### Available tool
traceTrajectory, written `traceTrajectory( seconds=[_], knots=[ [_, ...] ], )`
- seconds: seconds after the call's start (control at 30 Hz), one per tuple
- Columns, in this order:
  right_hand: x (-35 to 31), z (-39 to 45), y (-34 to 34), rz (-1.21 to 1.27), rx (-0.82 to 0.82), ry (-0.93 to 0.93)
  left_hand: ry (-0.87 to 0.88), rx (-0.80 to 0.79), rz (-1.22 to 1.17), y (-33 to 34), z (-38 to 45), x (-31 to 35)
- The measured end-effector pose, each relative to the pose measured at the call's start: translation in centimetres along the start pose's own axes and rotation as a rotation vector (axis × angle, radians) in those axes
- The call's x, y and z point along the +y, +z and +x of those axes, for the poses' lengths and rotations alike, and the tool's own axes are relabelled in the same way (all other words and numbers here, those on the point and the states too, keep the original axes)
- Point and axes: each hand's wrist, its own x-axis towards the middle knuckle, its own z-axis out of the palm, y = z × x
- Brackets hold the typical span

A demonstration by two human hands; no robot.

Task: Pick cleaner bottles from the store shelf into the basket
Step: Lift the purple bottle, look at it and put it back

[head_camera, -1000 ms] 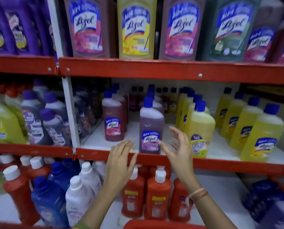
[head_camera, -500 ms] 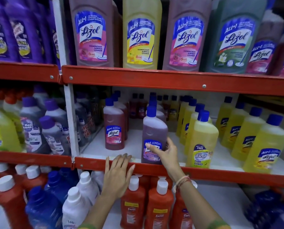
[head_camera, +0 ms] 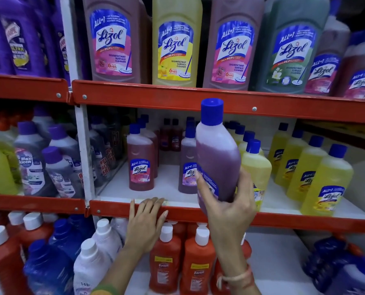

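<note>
My right hand (head_camera: 228,207) grips the lower part of a purple cleaner bottle (head_camera: 216,154) with a blue cap. The bottle is lifted off the middle shelf and tilts slightly, in front of the shelf's red edge (head_camera: 294,224). My left hand (head_camera: 146,222) lies flat with fingers spread against the red shelf edge, holding nothing. Another purple bottle (head_camera: 187,167) and a pink-brown bottle (head_camera: 140,162) still stand on the white shelf board. No basket is in view.
Yellow cleaner bottles (head_camera: 324,179) fill the right of the middle shelf. Large cleaner bottles (head_camera: 175,41) stand on the top shelf. Orange bottles (head_camera: 198,267), white bottles (head_camera: 98,258) and blue bottles crowd the bottom shelf. A white upright post (head_camera: 82,150) divides the shelving.
My right hand closed on the purple bottle and raised it off the shelf toward me. My left hand settled flat on the red shelf edge.
</note>
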Motion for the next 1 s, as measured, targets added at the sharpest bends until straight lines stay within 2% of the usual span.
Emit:
traceTrajectory(
  seconds=[0.13, 0.23, 0.3, 0.47, 0.6, 0.73, 0.9, 1.0],
  knots=[
    [-1.4, -0.4, -1.3, -0.153, 0.141, -0.078, -0.005, -0.008, 0.015, 0.0, 0.0, 0.1],
    [-1.6, -0.1, -1.7, -0.136, 0.122, -0.084, -0.004, -0.007, 0.01, -0.1, 0.0, 0.0],
    [-1.7, 0.5, -2.2, -0.031, 0.072, -0.041, -0.002, -0.003, 0.01, -0.1, 0.0, 0.1],
    [-1.4, 2.2, -3.0, 0.597, -0.266, 0.268, -0.004, -0.002, 0.009, -0.2, -0.1, 0.1],
    [-0.6, 3.0, -2.3, 0.936, -0.487, 0.497, 0.008, -0.004, -0.019, -0.3, -0.2, 0.0],
    [0.4, 2.9, -1.4, 1.17, -0.661, 0.616, 0.03, -0.04, 0.002, -0.5, -0.2, -0.1],
    [2.5, 2.5, -0.4, 1.376, -1.019, 0.69, -0.004, -0.019, -0.036, -0.4, -0.1, 0.2],
    [3.2, 2.4, 0.0, 1.433, -1.063, 0.653, -0.003, -0.026, -0.022, -0.3, 0.0, 0.1]
  ],
)
